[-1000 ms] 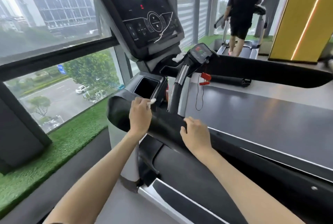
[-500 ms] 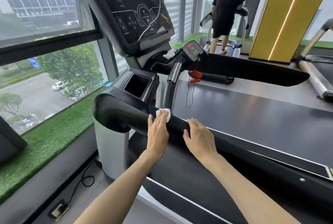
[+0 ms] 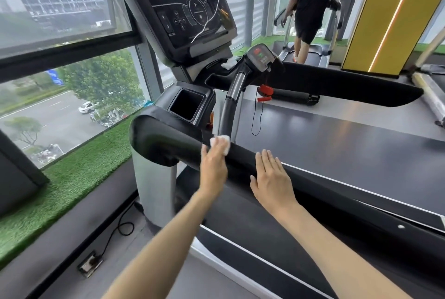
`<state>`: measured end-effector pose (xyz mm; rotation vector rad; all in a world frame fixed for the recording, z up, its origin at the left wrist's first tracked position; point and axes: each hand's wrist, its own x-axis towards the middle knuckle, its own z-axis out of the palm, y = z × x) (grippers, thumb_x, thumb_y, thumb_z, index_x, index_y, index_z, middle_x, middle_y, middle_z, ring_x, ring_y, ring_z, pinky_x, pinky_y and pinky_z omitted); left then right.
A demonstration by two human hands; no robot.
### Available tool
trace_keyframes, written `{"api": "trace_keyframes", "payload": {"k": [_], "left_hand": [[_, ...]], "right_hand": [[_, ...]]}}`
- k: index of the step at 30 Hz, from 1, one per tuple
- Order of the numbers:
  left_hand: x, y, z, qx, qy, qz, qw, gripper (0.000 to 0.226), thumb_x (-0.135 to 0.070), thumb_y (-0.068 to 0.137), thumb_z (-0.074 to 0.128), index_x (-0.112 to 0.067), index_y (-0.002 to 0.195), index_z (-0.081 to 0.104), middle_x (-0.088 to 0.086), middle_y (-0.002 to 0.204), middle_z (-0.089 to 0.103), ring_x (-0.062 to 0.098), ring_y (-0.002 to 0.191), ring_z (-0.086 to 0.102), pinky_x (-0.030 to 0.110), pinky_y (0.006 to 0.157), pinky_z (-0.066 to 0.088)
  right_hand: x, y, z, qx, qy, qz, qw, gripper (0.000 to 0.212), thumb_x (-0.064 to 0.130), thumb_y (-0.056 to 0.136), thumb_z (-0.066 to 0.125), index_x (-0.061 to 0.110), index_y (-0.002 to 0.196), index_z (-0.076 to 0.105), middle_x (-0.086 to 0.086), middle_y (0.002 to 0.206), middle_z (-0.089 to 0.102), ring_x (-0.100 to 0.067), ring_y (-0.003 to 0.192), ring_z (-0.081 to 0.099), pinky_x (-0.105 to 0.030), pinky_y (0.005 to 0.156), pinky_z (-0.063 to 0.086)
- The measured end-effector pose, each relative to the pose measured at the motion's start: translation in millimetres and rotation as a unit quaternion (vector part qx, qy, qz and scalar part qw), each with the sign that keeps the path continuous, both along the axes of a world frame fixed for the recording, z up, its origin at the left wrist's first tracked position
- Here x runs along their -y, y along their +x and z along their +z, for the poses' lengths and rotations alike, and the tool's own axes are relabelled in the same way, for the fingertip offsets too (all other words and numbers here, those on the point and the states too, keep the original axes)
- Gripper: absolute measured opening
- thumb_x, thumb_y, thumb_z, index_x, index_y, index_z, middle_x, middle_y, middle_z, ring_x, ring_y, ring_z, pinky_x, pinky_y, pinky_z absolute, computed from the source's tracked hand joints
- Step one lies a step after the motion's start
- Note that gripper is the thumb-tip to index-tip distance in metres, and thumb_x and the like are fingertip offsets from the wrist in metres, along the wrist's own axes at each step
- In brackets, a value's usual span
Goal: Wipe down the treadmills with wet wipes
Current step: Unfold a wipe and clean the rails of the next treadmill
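Two bare forearms reach forward. The right hand [image 3: 272, 179] lies flat, fingers straight, on the black treadmill handrail [image 3: 163, 139]. Just beside it the left hand [image 3: 213, 166] — fingers also flat — presses a white wet wipe [image 3: 221, 142] onto the rail. Beyond stands the console [image 3: 190, 9] — farther off, a person [image 3: 310, 2] on a second treadmill [image 3: 313, 57].

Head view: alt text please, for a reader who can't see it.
The left hand presses a white wet wipe onto the treadmill's black handrail, while the right hand rests flat on the rail beside it.
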<state>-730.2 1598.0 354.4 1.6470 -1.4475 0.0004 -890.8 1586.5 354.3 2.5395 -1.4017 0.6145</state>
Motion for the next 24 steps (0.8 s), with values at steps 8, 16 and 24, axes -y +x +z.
{"api": "trace_keyframes", "payload": {"k": [8,16,24], "left_hand": [[-11.7,25.0,15.7,-0.171,-0.033,0.088,0.981,0.043,0.003,0.098,0.041,-0.017,0.132,0.058,0.01,0.132,0.059,0.032,0.124,0.048,0.043,0.111,0.032],[-9.2,-19.6,-23.1,-0.117,0.005,0.023,0.993,0.053,0.014,0.089,0.038,-0.01,0.133,0.057,0.006,0.141,0.051,0.011,0.131,0.041,0.039,0.12,0.015],[-22.5,41.4,2.5,-0.198,-0.075,0.062,0.975,0.036,-0.003,0.1,0.042,-0.014,0.129,0.06,-0.002,0.128,0.062,0.015,0.123,0.054,0.021,0.109,0.033]], "right_hand": [[3.0,-4.4,-4.9,0.023,-0.019,0.017,0.999,0.068,0.014,0.062,0.083,-0.01,0.121,0.06,-0.027,0.123,0.061,-0.036,0.114,0.061,-0.046,0.101,0.039],[6.2,-6.3,-7.9,0.033,-0.027,0.017,0.999,0.07,0.012,0.06,0.082,-0.01,0.123,0.059,-0.027,0.124,0.06,-0.037,0.116,0.06,-0.045,0.102,0.037],[5.5,-4.1,-12.8,0.028,-0.03,0.011,0.999,0.067,0.009,0.066,0.078,-0.011,0.126,0.056,-0.03,0.128,0.057,-0.04,0.119,0.057,-0.047,0.103,0.035]]}}
